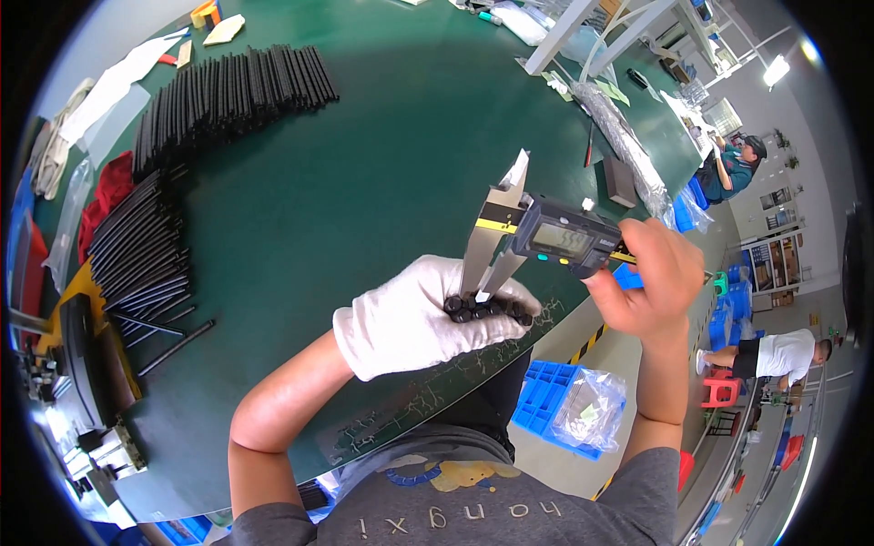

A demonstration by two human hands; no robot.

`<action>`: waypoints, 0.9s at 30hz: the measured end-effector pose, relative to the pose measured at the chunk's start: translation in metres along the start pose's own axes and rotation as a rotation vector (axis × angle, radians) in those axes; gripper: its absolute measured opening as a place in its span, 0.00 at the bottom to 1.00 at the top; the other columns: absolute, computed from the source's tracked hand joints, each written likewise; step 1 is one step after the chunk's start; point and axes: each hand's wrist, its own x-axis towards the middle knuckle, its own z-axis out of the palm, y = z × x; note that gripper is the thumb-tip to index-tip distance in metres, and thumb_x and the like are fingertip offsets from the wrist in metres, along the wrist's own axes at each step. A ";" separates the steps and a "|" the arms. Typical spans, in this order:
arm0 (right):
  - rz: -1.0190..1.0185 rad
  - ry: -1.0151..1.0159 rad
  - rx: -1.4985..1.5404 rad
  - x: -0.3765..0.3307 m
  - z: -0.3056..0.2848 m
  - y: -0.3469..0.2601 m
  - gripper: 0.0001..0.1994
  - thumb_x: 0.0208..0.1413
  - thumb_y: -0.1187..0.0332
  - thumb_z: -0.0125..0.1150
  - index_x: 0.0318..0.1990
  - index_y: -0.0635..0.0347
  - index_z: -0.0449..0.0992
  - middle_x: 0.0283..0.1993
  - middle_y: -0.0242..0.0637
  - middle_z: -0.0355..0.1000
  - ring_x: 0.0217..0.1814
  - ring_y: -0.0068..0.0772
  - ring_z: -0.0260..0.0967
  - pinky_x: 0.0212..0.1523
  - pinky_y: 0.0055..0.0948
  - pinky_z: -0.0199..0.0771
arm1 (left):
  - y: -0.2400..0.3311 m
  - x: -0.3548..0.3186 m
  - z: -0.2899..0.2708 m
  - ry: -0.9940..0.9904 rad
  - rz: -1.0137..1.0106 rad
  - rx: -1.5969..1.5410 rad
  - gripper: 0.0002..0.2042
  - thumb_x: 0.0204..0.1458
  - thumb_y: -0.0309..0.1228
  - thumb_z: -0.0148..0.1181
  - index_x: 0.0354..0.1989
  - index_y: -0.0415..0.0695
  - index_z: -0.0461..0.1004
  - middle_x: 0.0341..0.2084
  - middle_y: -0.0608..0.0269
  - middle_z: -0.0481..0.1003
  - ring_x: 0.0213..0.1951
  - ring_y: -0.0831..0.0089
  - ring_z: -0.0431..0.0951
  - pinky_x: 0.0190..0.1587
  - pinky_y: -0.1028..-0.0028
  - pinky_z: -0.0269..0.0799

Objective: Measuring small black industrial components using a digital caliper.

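I have my gloved left hand [414,318] clenched around a bundle of short black rods [487,308] just above the green table's [364,182] near edge, their ends facing up. My bare right hand [651,278] grasps the digital caliper [546,238], whose jaws point down onto those rod ends, so the caliper sits directly above the bundle.

Your digital caliper [555,238] carries a small rectangular screen [562,239], pale grey-green with dark digits, set in a dark grey housing above your gloved left hand [414,318]; your bare right hand [651,278] grips that housing from the right. Below your right forearm, a clear plastic bag [590,411] with a light label inside lies on a blue crate [537,400]. A long clear plastic-wrapped bundle [628,146] lies along the green table's far right edge.
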 end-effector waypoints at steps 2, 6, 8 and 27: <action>-0.009 0.003 -0.014 0.002 -0.001 0.000 0.20 0.37 0.54 0.69 0.28 0.60 0.71 0.16 0.31 0.60 0.12 0.31 0.57 0.13 0.26 0.54 | 0.000 0.000 0.000 -0.017 -0.001 -0.002 0.10 0.50 0.25 0.61 0.41 0.38 0.75 0.31 0.63 0.77 0.36 0.80 0.76 0.43 0.77 0.71; -0.018 0.007 -0.044 0.002 -0.003 0.000 0.20 0.36 0.53 0.69 0.27 0.59 0.70 0.15 0.31 0.59 0.12 0.31 0.56 0.12 0.26 0.53 | 0.001 0.000 0.001 -0.012 0.011 -0.027 0.11 0.49 0.25 0.61 0.41 0.38 0.75 0.32 0.62 0.77 0.37 0.78 0.76 0.43 0.77 0.71; -0.007 0.000 -0.041 0.001 -0.002 0.000 0.20 0.35 0.53 0.70 0.27 0.58 0.70 0.15 0.30 0.59 0.11 0.31 0.55 0.12 0.26 0.52 | 0.001 0.000 0.002 -0.032 0.021 -0.026 0.11 0.49 0.25 0.61 0.41 0.38 0.75 0.33 0.62 0.77 0.37 0.78 0.76 0.43 0.77 0.71; 0.021 -0.035 0.003 0.008 -0.004 -0.009 0.18 0.32 0.62 0.69 0.30 0.60 0.72 0.17 0.32 0.60 0.13 0.32 0.57 0.13 0.28 0.53 | 0.002 0.001 0.000 -0.019 -0.035 -0.015 0.11 0.49 0.26 0.62 0.40 0.38 0.75 0.33 0.61 0.77 0.38 0.76 0.76 0.44 0.75 0.70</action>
